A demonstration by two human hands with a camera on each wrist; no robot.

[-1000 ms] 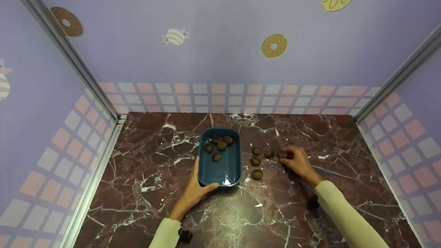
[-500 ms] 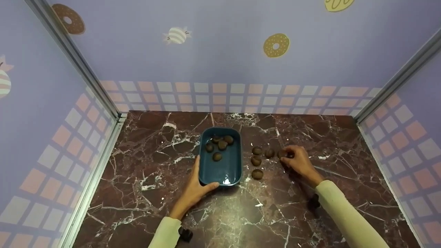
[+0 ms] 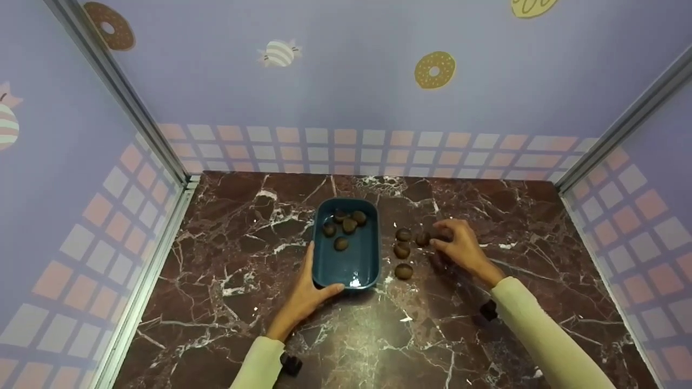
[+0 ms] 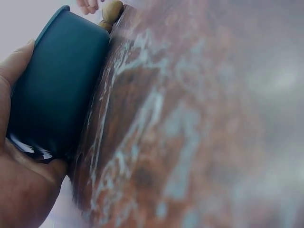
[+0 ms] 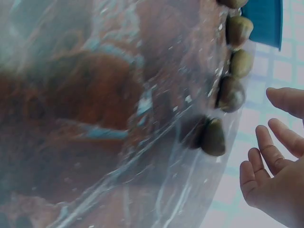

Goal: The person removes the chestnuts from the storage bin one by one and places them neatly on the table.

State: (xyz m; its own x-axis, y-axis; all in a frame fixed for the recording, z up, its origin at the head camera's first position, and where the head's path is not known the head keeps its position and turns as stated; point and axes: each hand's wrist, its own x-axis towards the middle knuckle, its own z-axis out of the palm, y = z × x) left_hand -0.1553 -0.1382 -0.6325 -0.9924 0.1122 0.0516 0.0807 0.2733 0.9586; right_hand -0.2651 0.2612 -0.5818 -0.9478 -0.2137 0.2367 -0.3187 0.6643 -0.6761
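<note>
Your right grip [image 3: 459, 246] has its thumb and fingers parted, with nothing held between them. Beneath it on the surface, apart from the fingers, lies a rounded, glossy brown nut [image 5: 213, 137]. Just left of your right fingertips sits a second nut of the same kind [image 3: 423, 239], and beyond that three more [image 3: 401, 250] stand in a rough column running towards you.

Farther left is a deep teal, rectangular dish with rounded corners [image 3: 351, 270]. Your left grip [image 3: 304, 300] rests against its near left corner, thumb straight along the near rim and the visible finger straight along the left side. Ahead of that thumb, five brown nuts [image 3: 350, 225] lie inside the dish, mostly towards its far end. Under everything spreads the dark red-brown, white-veined marbled surface [image 3: 221, 324]; past both grips rises a lilac wall [image 3: 346, 81] with pink and white checks.
</note>
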